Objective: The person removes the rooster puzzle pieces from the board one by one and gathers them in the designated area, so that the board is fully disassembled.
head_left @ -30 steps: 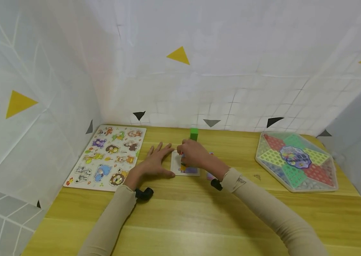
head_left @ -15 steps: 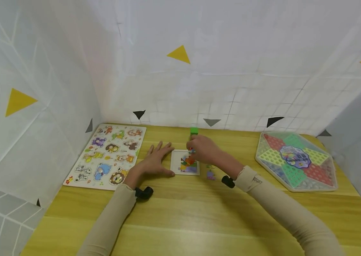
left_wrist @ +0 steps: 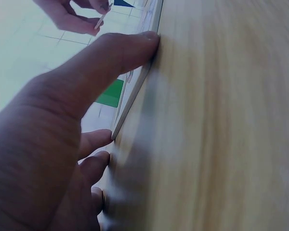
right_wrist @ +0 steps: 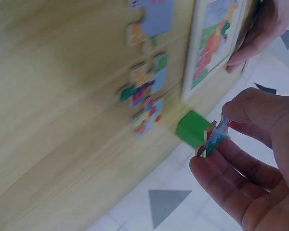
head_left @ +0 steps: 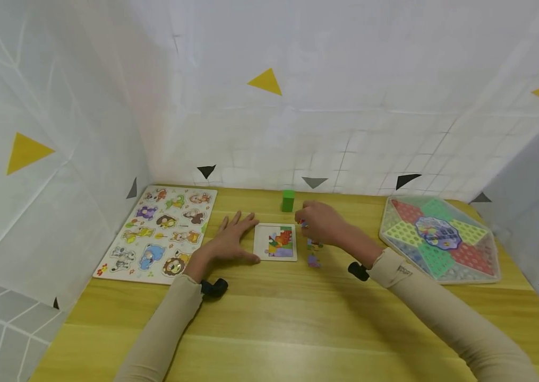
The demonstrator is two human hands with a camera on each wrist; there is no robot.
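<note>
My left hand (head_left: 227, 243) lies spread at the left edge of a small white puzzle frame (head_left: 261, 239). In the left wrist view its thumb and a fingertip touch the frame's edge. Part of a colourful picture fills the frame, with bare white at its left and top. Just right of the frame, my right hand (head_left: 323, 223) pinches a small jigsaw piece (right_wrist: 216, 135) between thumb and fingers, raised off the table. Below that hand lie loose jigsaw pieces (head_left: 314, 260), spread in a row in the right wrist view, where one joined group (right_wrist: 144, 79) is blurred.
A green block (head_left: 288, 200) stands behind the frame. To the left is an animal peg-type board (head_left: 159, 233); a hexagonal Chinese checkers box (head_left: 441, 239) sits at the right. White patterned cloth (head_left: 345, 132) rises behind the table's far edge.
My right hand has lifted away from over the frame and moved right with a jigsaw piece in its fingers, uncovering the picture and the green block. My left hand stays put.
</note>
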